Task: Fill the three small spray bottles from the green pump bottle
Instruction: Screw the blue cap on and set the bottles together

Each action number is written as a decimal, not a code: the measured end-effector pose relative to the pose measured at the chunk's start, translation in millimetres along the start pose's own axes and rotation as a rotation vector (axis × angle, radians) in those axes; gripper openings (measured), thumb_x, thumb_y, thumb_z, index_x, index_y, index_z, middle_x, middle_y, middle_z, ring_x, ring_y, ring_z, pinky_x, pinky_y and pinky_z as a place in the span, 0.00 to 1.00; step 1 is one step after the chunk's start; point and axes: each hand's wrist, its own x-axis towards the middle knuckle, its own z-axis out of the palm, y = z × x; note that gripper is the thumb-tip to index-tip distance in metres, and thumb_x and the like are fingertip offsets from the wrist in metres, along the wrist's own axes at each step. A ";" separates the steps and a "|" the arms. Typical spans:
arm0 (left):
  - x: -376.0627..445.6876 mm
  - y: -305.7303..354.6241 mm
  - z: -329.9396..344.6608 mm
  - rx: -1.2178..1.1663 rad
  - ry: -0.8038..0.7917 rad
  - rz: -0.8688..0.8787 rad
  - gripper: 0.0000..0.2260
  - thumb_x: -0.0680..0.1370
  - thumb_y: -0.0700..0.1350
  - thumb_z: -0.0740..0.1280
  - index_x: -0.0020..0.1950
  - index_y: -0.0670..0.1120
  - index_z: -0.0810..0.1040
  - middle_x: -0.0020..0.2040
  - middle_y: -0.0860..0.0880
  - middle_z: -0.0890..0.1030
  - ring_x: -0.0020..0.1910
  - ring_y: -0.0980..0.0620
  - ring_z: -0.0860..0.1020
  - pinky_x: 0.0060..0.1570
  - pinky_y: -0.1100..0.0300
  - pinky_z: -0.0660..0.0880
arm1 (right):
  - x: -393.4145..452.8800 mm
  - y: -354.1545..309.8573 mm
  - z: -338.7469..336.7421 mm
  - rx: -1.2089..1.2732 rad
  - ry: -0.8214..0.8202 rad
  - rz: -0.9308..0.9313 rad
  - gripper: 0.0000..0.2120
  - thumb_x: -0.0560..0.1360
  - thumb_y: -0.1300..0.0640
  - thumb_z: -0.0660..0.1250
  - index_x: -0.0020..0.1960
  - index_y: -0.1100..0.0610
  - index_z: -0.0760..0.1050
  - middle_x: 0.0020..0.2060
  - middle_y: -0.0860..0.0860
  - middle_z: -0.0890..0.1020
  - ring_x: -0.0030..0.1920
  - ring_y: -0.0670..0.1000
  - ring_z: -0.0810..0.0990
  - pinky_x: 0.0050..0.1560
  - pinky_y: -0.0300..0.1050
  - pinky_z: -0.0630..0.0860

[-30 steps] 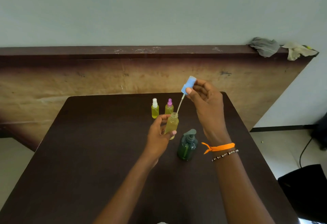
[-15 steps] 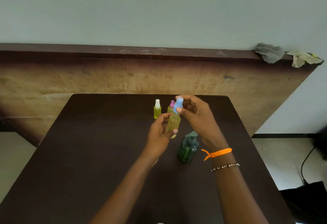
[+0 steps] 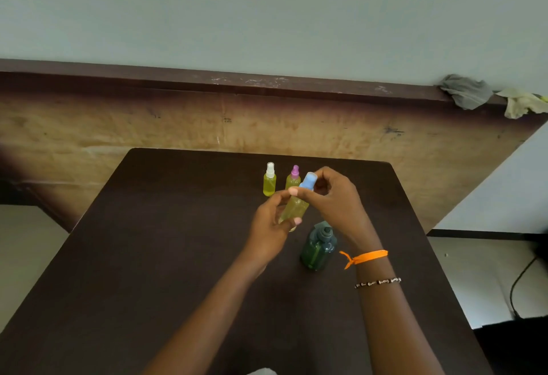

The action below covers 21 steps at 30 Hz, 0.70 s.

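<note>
My left hand (image 3: 271,226) grips the yellow-filled body of a small spray bottle (image 3: 295,208), held tilted above the table. The blue spray cap (image 3: 308,181) sits on its neck, and my right hand (image 3: 335,199) pinches that cap with thumb and fingers. Two more small bottles stand upright behind: one with a white cap (image 3: 269,179) and one with a pink cap (image 3: 293,177), both holding yellow liquid. The green pump bottle (image 3: 317,248) stands on the table just below my right wrist.
The dark brown table (image 3: 148,256) ends against a wooden wall panel (image 3: 148,125). Crumpled cloths (image 3: 465,94) lie on the ledge at the upper right. A black cable (image 3: 517,285) runs over the floor at the right.
The blue cap with its dip tube came down from above the open bottle and now sits on the neck. The camera view tilted slightly.
</note>
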 end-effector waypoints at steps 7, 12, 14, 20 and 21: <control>-1.3 2.7 -0.7 -0.018 0.000 -0.008 0.20 0.73 0.30 0.65 0.59 0.49 0.74 0.52 0.52 0.80 0.50 0.60 0.79 0.44 0.68 0.76 | -3.8 -2.5 -17.7 0.262 -0.212 -0.065 0.22 0.74 0.71 0.69 0.63 0.54 0.75 0.58 0.51 0.82 0.61 0.45 0.81 0.60 0.39 0.77; 0.0 3.5 1.8 0.005 -0.014 -0.009 0.21 0.73 0.30 0.66 0.58 0.53 0.73 0.52 0.57 0.80 0.51 0.61 0.79 0.44 0.67 0.76 | -2.4 -4.2 -16.9 0.283 -0.086 -0.051 0.15 0.68 0.70 0.75 0.49 0.54 0.79 0.46 0.52 0.83 0.43 0.43 0.82 0.46 0.34 0.78; -0.2 4.1 2.7 0.010 -0.022 -0.006 0.21 0.73 0.30 0.66 0.58 0.52 0.74 0.52 0.57 0.80 0.51 0.61 0.80 0.45 0.66 0.76 | -1.8 -4.1 -13.4 0.242 -0.045 -0.046 0.16 0.67 0.65 0.78 0.48 0.51 0.77 0.44 0.49 0.82 0.43 0.45 0.80 0.45 0.36 0.79; -0.1 4.7 1.9 -0.009 -0.018 -0.011 0.21 0.73 0.30 0.66 0.60 0.50 0.73 0.54 0.53 0.80 0.53 0.58 0.79 0.44 0.68 0.75 | -3.3 -4.6 -19.1 0.362 -0.194 -0.059 0.25 0.73 0.72 0.69 0.66 0.54 0.72 0.57 0.53 0.83 0.59 0.46 0.82 0.60 0.39 0.77; -0.2 5.1 1.9 -0.007 -0.019 -0.012 0.21 0.73 0.30 0.66 0.61 0.49 0.73 0.54 0.53 0.80 0.53 0.58 0.79 0.44 0.68 0.75 | -3.7 -4.9 -20.3 0.370 -0.206 -0.072 0.24 0.73 0.74 0.68 0.65 0.55 0.74 0.57 0.53 0.83 0.59 0.45 0.82 0.59 0.39 0.78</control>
